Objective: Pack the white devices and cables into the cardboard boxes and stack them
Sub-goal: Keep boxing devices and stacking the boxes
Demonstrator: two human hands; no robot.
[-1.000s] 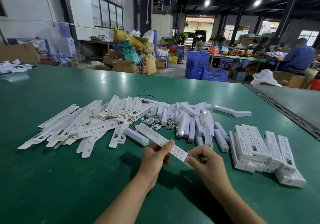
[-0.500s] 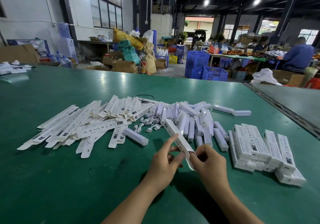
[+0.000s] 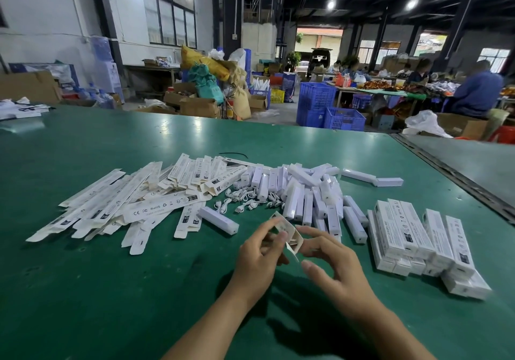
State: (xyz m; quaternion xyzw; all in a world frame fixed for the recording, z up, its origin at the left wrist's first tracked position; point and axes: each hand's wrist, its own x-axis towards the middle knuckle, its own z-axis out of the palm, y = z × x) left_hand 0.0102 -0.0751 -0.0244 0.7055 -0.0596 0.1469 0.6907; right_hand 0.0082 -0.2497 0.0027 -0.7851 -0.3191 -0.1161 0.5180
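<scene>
Two hands meet above the near middle of the green table [image 3: 83, 290]. The left hand [image 3: 260, 252] pinches a cardboard box [image 3: 289, 233] between thumb and fingers; the right hand [image 3: 335, 266] grips its open end with curled fingers. Flat boxes [image 3: 125, 206] lie left, white devices [image 3: 306, 192] and cables [image 3: 245, 201] farther off, packed boxes [image 3: 418, 237] right.

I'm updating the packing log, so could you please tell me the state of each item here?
Narrow white cardboard box: held up, near end open.
Left hand: pinches that box.
Right hand: holds its other side.
Flat white cardboard boxes: unassembled, piled loosely.
White stick-shaped plastic devices: unpacked, heaped.
Small white cables: coiled, unpacked.
Closed white boxes: stacked at right.
</scene>
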